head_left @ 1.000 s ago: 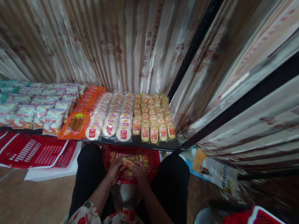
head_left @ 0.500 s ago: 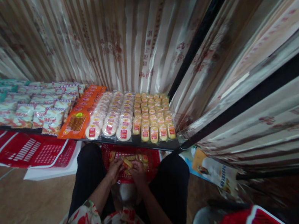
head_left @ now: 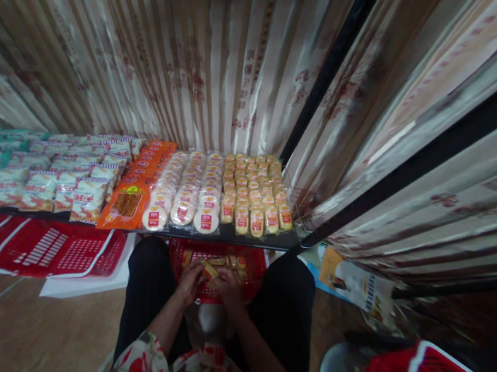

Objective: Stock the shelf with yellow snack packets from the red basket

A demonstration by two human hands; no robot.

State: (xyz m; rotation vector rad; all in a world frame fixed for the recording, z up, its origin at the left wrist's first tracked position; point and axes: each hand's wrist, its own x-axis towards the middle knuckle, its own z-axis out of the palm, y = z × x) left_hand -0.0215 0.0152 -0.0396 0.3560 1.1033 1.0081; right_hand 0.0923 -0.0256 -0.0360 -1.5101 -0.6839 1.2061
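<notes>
Between my knees, over a red plastic basket [head_left: 258,267], both my hands grip one small yellow-brown wrapped snack [head_left: 209,270]. My left hand [head_left: 191,282] pinches its left end, and my right hand [head_left: 228,283] has the right end. Several more wrapped snacks [head_left: 235,261] of similar colour lie in the basket beneath and behind the hands. Just above, at the right end of a dark shelf [head_left: 233,238], stand rows of yellow packaged snacks [head_left: 256,222]. The wrapper's print is too blurred to read.
Along the shelf are round white packaged crackers [head_left: 206,219], an orange snack bag [head_left: 136,190] and white snack packets [head_left: 90,198]. Red baskets [head_left: 52,249] sit below left, another [head_left: 406,370] at lower right. A striped curtain [head_left: 207,58] hangs behind; a dark pole [head_left: 338,42] slants down to the shelf corner.
The held snack has turned slightly between my fingers. Both hands stay in nearly the same place over the basket.
</notes>
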